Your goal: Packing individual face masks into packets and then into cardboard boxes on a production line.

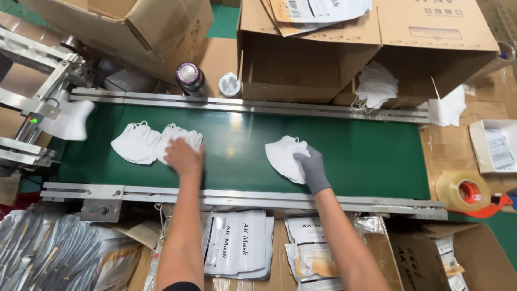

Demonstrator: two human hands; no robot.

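A green conveyor belt (355, 153) runs left to right in front of me. My bare left hand (183, 157) presses flat on a fanned stack of white face masks (177, 136). Just left of it lies a second white mask stack (135, 143). My right hand (310, 168), in a grey glove, grips another bundle of white masks (283, 155) near the middle of the belt. One more white mask (72, 121) hangs at the machine outlet on the far left.
Open cardboard boxes (301, 64) stand behind the belt, one holding loose white masks (377, 86). A dark bottle (189, 79) and a can (230, 84) sit at the far rail. Printed mask pouches (239, 242) lie below the near rail. A tape dispenser (466, 191) rests at right.
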